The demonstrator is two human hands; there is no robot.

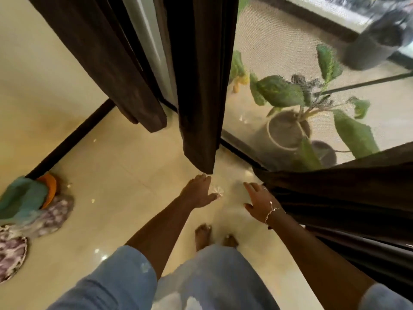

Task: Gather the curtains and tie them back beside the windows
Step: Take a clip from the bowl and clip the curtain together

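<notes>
Dark brown curtains hang by a window with an insect screen (279,41). One gathered panel (199,74) drops in the middle, its lower tip just above my left hand (199,193). That hand reaches toward the tip with fingers spread and holds nothing. Another panel (96,52) hangs further left against the wall. A third panel (335,198) bunches in from the right. My right hand (259,204), with a bracelet and a ring, lies flat with fingers apart against its left edge, not gripping it.
Behind the screen stand a potted plant (288,128) with big green leaves and a dark pot (375,45). Cushions and folded cloth (29,209) lie on the cream tiled floor (125,166) at left. My bare feet (212,238) stand below my hands.
</notes>
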